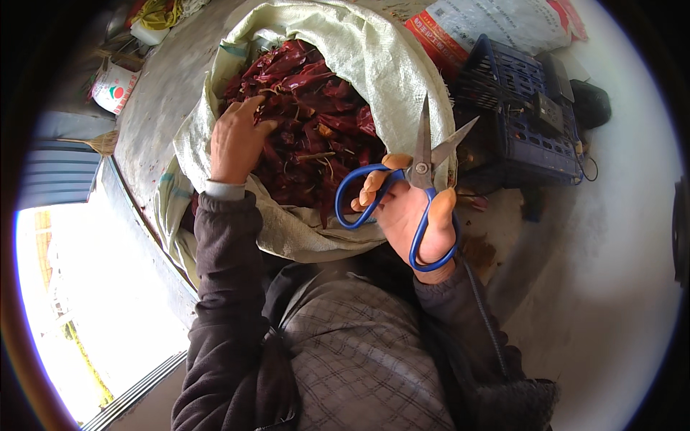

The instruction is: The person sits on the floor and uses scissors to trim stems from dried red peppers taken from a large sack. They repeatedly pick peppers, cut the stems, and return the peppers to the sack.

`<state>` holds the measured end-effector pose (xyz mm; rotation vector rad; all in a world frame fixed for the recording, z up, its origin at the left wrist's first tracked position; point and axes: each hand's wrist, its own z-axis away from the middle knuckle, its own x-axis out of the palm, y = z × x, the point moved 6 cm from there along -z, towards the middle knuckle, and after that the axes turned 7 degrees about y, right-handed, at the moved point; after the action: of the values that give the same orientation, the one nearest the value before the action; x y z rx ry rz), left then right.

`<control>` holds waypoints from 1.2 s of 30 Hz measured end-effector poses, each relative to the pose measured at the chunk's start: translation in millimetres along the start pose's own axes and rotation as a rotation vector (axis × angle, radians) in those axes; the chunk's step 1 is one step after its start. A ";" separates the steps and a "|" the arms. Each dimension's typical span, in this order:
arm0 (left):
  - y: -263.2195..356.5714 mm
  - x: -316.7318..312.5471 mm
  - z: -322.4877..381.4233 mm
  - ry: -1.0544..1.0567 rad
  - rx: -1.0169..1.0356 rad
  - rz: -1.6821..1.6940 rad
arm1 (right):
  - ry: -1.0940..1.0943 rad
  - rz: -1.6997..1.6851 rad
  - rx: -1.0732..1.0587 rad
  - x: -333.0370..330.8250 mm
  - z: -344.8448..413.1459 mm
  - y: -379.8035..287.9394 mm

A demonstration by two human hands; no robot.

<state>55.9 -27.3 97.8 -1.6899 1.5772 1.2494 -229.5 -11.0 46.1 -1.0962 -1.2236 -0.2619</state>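
Observation:
A white woven plastic sack (409,81) stands before me with its mouth rolled wide. Dark red dried chili peppers (318,129), some with pale stems, fill it. At the left side of the heap, my left hand (240,137) reaches over the rim, thumb and forefinger apart. No pepper shows clearly in its grasp, and its other fingertips are hidden. My right hand (407,215) holds blue-handled scissors (423,167) above the sack's near right rim, with fingers through one loop and thumb through the other. The blades are spread and point away from me, with nothing between them.
Right of the sack are a dark blue plastic crate (539,151) and a printed bag (485,27) behind it. A white bucket (115,86) with writing and a broom head (103,143) lie to the left. A bright doorway (124,269) opens at lower left.

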 end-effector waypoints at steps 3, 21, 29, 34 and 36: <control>0.7 9.2 -6.6 -0.042 0.045 0.063 | 0.018 0.218 -0.087 5.4 -5.7 -9.4; 2.3 -6.5 47.5 0.178 -0.866 1.771 | -0.042 1.995 -0.451 53.2 -47.6 -4.3; 58.2 4.4 97.9 0.018 -0.736 1.721 | -0.073 1.537 -0.482 72.2 -47.4 32.5; 13.5 -1.0 84.6 0.088 -0.804 1.492 | -0.164 1.674 -0.412 65.0 -42.2 53.9; -15.4 -11.9 51.2 0.191 -0.575 0.956 | -0.153 1.643 -0.415 61.1 -41.9 52.6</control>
<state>57.6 25.0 81.8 -1.3659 2.4515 2.2159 -144.1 5.2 72.6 -2.1406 -0.0740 0.8728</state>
